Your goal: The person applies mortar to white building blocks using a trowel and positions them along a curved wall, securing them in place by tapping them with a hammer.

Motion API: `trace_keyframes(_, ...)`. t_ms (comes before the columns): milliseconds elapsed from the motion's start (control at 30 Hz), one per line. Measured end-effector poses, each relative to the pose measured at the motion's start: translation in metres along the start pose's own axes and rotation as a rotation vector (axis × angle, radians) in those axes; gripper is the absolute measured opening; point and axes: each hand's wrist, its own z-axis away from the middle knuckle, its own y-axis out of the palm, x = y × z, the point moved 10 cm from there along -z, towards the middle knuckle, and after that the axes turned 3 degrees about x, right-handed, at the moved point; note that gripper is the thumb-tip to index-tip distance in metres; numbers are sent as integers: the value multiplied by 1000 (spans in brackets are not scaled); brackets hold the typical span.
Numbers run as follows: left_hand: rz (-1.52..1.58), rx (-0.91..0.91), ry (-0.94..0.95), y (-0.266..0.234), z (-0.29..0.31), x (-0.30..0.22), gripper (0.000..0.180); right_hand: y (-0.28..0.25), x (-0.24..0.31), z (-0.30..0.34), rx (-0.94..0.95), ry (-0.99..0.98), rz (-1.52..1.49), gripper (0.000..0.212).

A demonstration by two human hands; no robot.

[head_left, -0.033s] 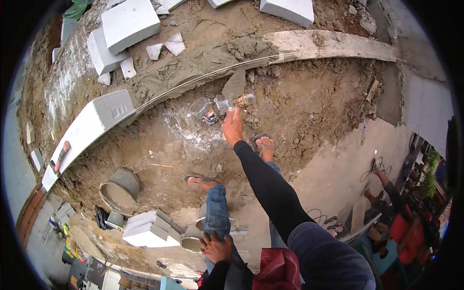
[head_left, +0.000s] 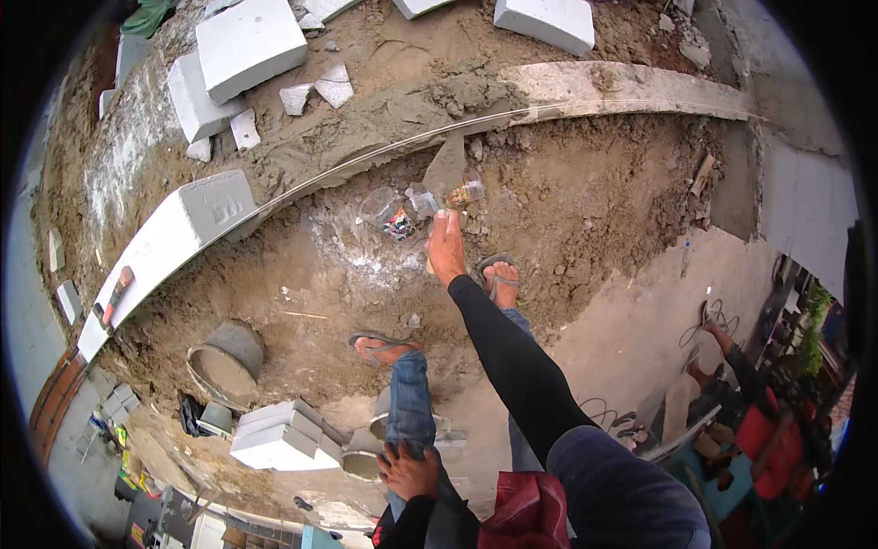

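My right hand is closed around the handle of a mortar-smeared trowel. Its blade points away from me, with the tip by the edge of the wet mortar bed. Part of the handle is hidden in my fist. Just left of the blade lie clear plastic cups with colourful scraps, and another plastic cup lies to its right. My left hand rests on my bent left knee, fingers spread, holding nothing. A string line runs along the mortar's near edge.
A white block stands at the left end of the mortar, with a hammer-like tool on the block row. More white blocks lie beyond. A mortar bucket and stacked blocks are nearer. A person sits at the right.
My right hand and the trowel have shifted very slightly to the right and nearer. My left hand stays on the knee.
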Motion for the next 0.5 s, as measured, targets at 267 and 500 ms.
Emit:
trace_keyframes(267,74,13,2,-4,-3,19,63,-84,124,-28,107,88,-84,41)
trace_keyframes(500,124,3,17,-7,-8,30,61,-86,179,-43,89,-207,769,46)
